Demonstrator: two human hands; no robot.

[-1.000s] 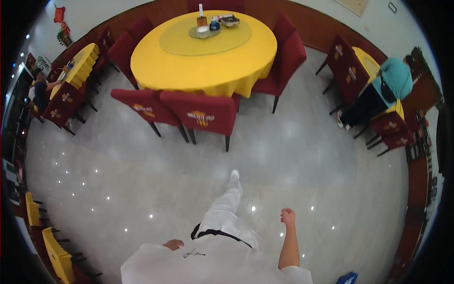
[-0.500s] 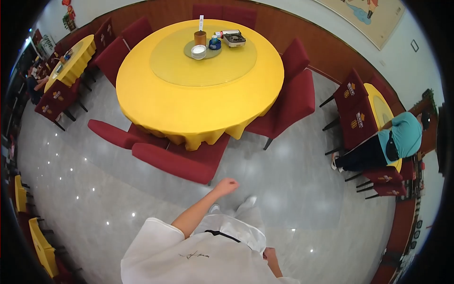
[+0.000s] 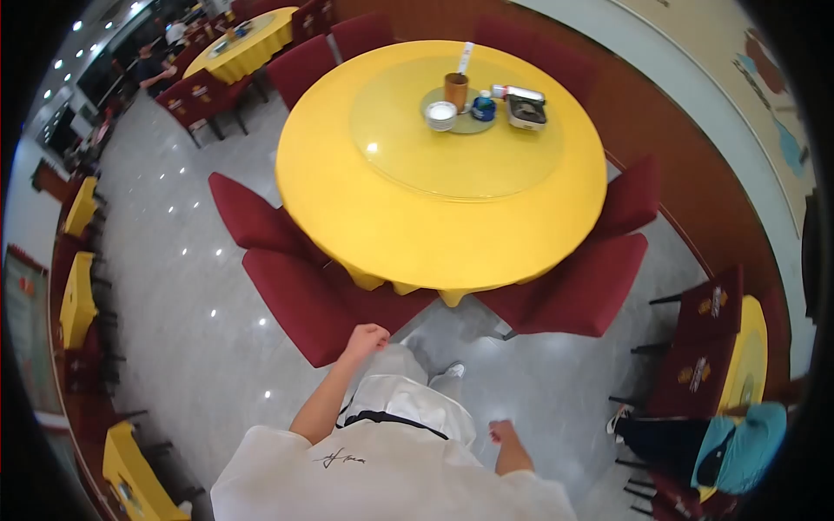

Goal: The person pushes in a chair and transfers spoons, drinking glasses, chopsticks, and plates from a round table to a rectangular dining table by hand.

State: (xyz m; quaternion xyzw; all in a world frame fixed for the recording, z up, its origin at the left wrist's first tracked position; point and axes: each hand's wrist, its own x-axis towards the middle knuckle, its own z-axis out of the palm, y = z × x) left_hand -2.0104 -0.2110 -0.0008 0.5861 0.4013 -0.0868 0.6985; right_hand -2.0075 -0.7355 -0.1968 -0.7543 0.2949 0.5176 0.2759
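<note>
My left hand [image 3: 368, 338] is closed, with its fingers curled, in front of the red chair [image 3: 326, 300] nearest me; nothing shows in it. Low on my right side is my right hand [image 3: 501, 431], its fingers curled and small in view, so what they hold, if anything, is hidden. Ahead stands a round table with a yellow cloth [image 3: 417, 239] and a glass turntable. On it are stacked white bowls [image 3: 440, 115], a brown cup [image 3: 456, 89], a blue container [image 3: 483, 107] and a portable stove [image 3: 526, 113].
Red chairs surround the table, including one at its right front [image 3: 578, 291]. At the lower right a person in a teal top [image 3: 754, 443] leans by another yellow table [image 3: 754, 347]. Another person [image 3: 153, 69] sits near the far-left table [image 3: 243, 43]. More yellow-covered furniture [image 3: 130, 473] lines the left side.
My view has moved closer to the round table and turned, so it now sits further right. My left arm has swung forward from my side, while my right arm has dropped back.
</note>
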